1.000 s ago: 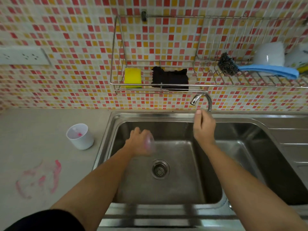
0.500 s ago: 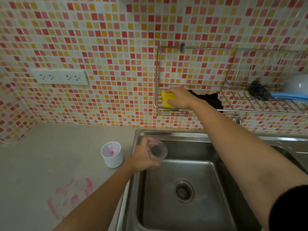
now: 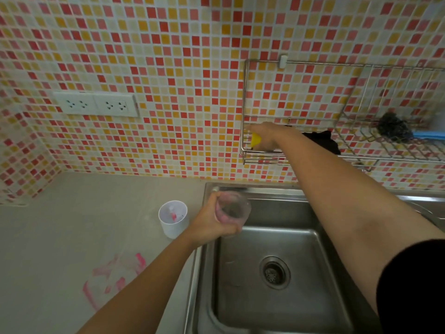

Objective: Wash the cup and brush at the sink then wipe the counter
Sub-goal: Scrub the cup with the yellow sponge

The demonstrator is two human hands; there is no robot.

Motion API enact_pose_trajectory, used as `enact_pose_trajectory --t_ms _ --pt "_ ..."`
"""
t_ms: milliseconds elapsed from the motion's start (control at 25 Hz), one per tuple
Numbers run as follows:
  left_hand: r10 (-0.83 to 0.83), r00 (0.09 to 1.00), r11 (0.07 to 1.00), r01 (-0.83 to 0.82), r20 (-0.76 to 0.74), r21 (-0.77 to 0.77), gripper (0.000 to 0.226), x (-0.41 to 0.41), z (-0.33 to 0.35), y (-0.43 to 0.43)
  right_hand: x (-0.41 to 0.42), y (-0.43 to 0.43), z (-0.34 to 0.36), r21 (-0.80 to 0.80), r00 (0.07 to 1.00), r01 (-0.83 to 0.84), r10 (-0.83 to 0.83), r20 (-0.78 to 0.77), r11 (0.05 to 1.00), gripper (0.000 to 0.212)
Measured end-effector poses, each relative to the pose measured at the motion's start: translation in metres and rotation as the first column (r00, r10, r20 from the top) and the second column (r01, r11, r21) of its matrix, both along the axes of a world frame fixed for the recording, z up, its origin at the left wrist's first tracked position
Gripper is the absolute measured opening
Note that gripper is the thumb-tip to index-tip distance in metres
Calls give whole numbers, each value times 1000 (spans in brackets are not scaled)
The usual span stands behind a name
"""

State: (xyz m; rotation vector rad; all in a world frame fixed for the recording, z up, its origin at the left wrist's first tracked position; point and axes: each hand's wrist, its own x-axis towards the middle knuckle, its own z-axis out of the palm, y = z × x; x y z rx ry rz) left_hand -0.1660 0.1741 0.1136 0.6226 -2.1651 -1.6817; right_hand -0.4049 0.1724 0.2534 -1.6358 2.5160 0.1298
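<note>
Meanwhile left hand (image 3: 212,225) wraps the clear pink-tinted plastic cup (image 3: 233,209) over the steel sink (image 3: 284,307), right hand (image 3: 263,136) fingers closing on the yellow sponge (image 3: 255,140) in the wire wall rack (image 3: 313,157); the tilted cup could slip while attention goes to the rack

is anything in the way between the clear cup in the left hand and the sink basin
Nothing visible is. The left hand holds the clear cup at the basin's back left corner, partly over it. The basin below looks bare apart from the drain. The white cup stands aside on the counter.

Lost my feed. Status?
Left hand holds clear cup over sink. Right hand on yellow sponge in rack. Nothing blocking.
</note>
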Motion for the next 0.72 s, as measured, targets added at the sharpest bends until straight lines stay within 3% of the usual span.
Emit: enact_pose_trajectory --t_ms 80,160,240,320,520,640,720 --pt "-19 1000 999 19 -19 29 70 -4 -1 1 -2 8 -3 -89 1000 -13 13 -3 996 45" --pt "-20 999 999 22 -39 34 72 -10 -2 5 -2 22 2 -320 992 36 5 126 947 31" --pt "-32 998 999 33 -49 36 73 -19 -4 9 2 46 11 -522 935 181 18 353 834 28" --pt "-53 998 998 55 -41 37 76 -30 -5 15 12 78 16 -647 882 254 102 460 718 20" --pt "-90 996 994 91 9 -57 89 -56 -8 25 40 169 -3 -768 869 43 356 344 639 27" --pt "-121 993 987 122 16 -103 88 -73 -3 32 41 210 -29 -701 888 -74 367 277 709 24" --pt "-157 987 979 160 27 -129 89 -81 -3 36 36 221 -48 -609 914 -248 391 111 754 27"
